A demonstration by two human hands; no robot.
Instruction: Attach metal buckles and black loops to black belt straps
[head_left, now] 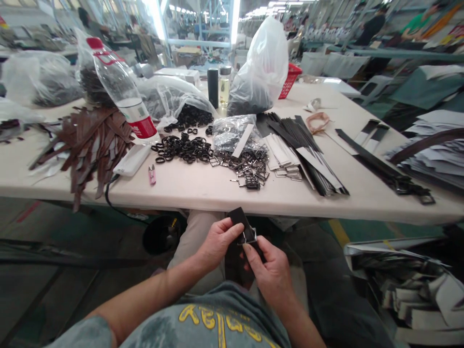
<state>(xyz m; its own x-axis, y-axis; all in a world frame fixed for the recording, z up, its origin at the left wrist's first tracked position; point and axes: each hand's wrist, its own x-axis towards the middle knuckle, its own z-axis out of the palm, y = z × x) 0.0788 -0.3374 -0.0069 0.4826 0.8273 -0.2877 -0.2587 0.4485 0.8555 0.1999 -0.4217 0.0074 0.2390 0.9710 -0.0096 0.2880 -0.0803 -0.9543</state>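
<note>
Below the table's front edge, over my lap, my left hand pinches the upper end of a dark strap. My right hand grips the same strap lower down, at a small metal buckle threaded on it. Both hands are closed on the strap. On the table just above lie a pile of metal buckles, a heap of black rings and a fan of black straps.
The cream table also carries brown leather strips, a tilted plastic bottle, a white phone, clear bags of parts and a red basket. Stacked pieces sit at my right. People work in the far background.
</note>
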